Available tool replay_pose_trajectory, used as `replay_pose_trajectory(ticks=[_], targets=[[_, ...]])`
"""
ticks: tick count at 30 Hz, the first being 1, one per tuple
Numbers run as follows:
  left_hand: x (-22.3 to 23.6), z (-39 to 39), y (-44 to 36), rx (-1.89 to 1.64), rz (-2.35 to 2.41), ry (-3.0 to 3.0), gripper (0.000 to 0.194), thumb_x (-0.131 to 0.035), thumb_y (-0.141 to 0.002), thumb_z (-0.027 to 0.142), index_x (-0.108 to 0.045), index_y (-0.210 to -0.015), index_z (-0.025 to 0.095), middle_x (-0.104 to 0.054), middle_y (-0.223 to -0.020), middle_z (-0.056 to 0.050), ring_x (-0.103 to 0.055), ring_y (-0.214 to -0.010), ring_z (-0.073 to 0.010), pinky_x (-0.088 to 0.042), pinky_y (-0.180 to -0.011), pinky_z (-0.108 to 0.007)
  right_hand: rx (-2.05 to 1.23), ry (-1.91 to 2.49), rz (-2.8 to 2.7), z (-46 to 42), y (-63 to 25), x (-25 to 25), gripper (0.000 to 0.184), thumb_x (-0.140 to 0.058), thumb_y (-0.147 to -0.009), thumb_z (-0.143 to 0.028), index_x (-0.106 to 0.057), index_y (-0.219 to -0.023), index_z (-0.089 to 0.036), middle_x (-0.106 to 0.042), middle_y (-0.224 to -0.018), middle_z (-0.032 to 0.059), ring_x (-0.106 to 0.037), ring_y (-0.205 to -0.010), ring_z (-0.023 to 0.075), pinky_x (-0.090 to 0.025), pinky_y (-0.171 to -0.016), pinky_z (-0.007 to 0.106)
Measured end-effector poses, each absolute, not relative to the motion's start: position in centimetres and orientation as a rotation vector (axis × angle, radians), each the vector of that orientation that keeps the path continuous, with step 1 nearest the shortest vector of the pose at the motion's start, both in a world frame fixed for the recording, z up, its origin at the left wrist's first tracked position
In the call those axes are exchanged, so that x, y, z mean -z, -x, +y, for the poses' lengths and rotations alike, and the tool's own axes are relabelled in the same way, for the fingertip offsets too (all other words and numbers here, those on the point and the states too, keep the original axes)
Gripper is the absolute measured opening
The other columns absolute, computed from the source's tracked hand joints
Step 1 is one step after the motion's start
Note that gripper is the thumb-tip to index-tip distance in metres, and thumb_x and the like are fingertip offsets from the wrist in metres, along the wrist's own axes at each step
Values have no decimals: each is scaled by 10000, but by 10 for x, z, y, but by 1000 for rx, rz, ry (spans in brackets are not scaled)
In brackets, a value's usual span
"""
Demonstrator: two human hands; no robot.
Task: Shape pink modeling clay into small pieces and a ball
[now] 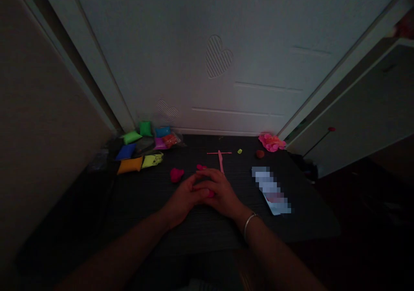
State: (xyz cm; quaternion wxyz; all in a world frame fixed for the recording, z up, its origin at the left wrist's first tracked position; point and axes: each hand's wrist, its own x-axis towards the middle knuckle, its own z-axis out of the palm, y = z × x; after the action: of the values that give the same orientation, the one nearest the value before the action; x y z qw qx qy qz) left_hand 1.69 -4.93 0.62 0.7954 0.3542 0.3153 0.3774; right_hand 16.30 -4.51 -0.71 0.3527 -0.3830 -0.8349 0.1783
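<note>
Between the bent fingers of the left hand [183,198] and right hand [223,192] is held a small pink piece [211,194], and left of them lies a pink lump [176,175].

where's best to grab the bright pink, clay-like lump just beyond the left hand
Pinch the lump around its broad body, probably from above with the left hand: it bulges at left and narrows to a small tip at right.

The left hand [183,199] and right hand [223,191] partly hide a pink lump [211,194]; pixels blur the pale slab [271,191].
</note>
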Motion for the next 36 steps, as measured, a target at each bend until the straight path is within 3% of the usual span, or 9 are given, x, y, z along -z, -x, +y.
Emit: replay_pose_trajectory(ticks=[5,10,17,23,29,36], targets=[[-5,-47,-14,-891,777,-723,443,-684,-657,191,-533,-1073,180,-649,-828,-37,-613,-751,-143,-477,-697,-267,-545,1027,-2034,-46,-164,5,524,-682,-676,-317,-504,-1168,-291,-458,-1266,62,-419,-1162,213,-352,-957,411],[-6,-44,-9,-915,828,-825,495,-710,-621,200,-538,-1084,185,-665,-794,-31,-619,-707,-146,-477,-726,-308,-619,1034,-1903,-44,-167,6,329,-654,-711,-246,-590,-1031,-285,-534,-1133,49,-493,-1074,191,-394,-922,383],[-15,-43,-6,-978,900,-1002,370,-713,-585,133,-649,-945,189,-684,-899,-32,-614,-820,-168,-450,-764,-275,-674,1017,-1790,-45,-169,4,324,-656,-709,-239,-600,-1027,-265,-557,-980,38,-553,-922,159,-453,-822,322],[-13,-42,-6,-1013,913,-977,325,-711,-579,127,-662,-894,191,-696,-785,-16,-624,-748,-170,-457,-745,-292,-638,1034,-1802,-46,-169,1,382,-645,-724,-263,-571,-1097,-297,-577,-986,34,-553,-912,163,-451,-819,331],[-12,-41,-6,-980,936,-1012,293,-703,-594,137,-660,-880,184,-682,-692,0,-608,-652,-141,-465,-682,-266,-585,1039,-1787,-46,-168,0,289,-652,-716,-274,-612,-1002,-269,-588,-888,30,-566,-833,158,-470,-755,319],[-9,-40,-5,-991,911,-1013,285,-713,-595,153,-644,-872,167,-684,-751,-19,-610,-671,-140,-470,-674,-261,-562,1027,-1791,-47,-168,-1,262,-660,-709,-276,-616,-966,-243,-585,-860,31,-567,-801,154,-472,-724,309]])
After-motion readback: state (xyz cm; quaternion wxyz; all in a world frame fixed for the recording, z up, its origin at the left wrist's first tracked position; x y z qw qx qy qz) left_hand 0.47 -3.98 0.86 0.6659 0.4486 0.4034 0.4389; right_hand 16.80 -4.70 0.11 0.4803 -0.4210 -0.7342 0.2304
